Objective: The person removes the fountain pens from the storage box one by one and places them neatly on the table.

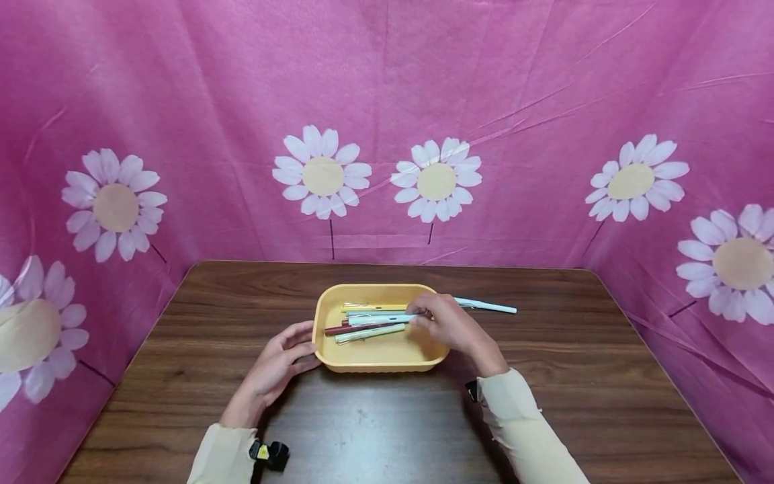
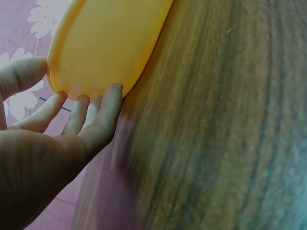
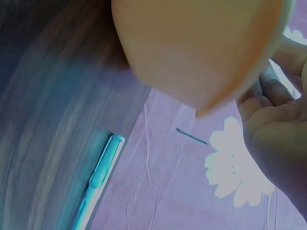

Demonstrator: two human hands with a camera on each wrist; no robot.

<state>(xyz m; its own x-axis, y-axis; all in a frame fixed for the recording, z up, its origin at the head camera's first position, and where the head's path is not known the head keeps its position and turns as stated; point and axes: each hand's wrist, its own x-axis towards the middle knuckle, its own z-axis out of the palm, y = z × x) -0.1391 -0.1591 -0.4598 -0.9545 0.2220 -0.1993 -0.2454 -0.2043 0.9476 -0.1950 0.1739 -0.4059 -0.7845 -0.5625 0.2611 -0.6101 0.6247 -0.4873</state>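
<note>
The tray [image 1: 363, 357] is looking like smooth plastic with a matt finish. The pens [image 1: 379, 332] inside are looking smooth and plastic, while their clips [image 1: 343, 341] are gleaming like metal. The surface [image 1: 369, 423] is displaying wood grain and reflecting a glossy patch of light. The backdrop [image 1: 387, 74] is appearing as matt, creased cloth; the sleeves [image 1: 525, 417] are looking like soft cloth.

Tray, left end: the left hand [image 1: 281, 363] touches the wall of the tray [image 1: 381, 368], blocking that side.
Tray, right end: the right hand [image 1: 450, 326] crosses the rim.
Tray, centre-left: pens [image 1: 365, 330] obstruct; bare floor below them.
Table, right of centre: loose pen [image 1: 498, 308] beyond the hand.
Table, lower centre: open wood [image 1: 363, 423] between the sleeves [image 1: 526, 423].
Upper frame: curtain [image 1: 387, 67] closes the far side.
</note>
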